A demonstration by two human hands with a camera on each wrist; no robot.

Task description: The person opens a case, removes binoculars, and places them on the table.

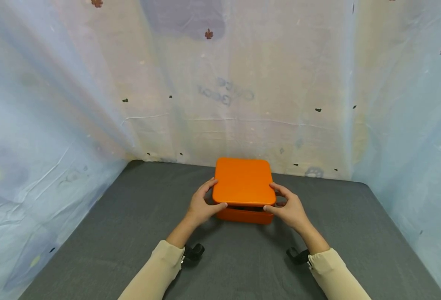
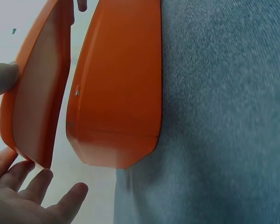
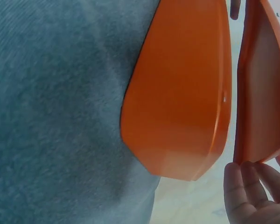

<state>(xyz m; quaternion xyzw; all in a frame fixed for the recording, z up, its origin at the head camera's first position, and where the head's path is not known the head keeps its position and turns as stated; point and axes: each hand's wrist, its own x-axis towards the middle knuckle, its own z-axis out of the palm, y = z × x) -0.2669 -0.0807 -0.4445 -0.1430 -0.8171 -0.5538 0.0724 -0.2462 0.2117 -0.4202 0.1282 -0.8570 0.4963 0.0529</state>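
Observation:
Both hands hold an orange lid (image 1: 244, 181) just above an orange box (image 1: 244, 215), with a dark gap between the two at the front. The left hand (image 1: 201, 204) grips the lid's left side, thumb at the front edge. On the opposite side, the right hand (image 1: 291, 207) grips it with the thumb near the front corner. From the left wrist view, the lid (image 2: 37, 79) is apart from the box (image 2: 119, 88), its pale underside showing. In the right wrist view, fingertips of the right hand (image 3: 256, 191) touch the edge of the lid (image 3: 263, 88); the box's inside is hidden.
The box stands on a table with a grey cloth (image 1: 149, 200), near its back edge. Pale patterned curtains (image 1: 261, 83) hang behind and at both sides. Dark straps (image 1: 194, 252) are at both wrists, next to cream sleeves (image 1: 154, 271).

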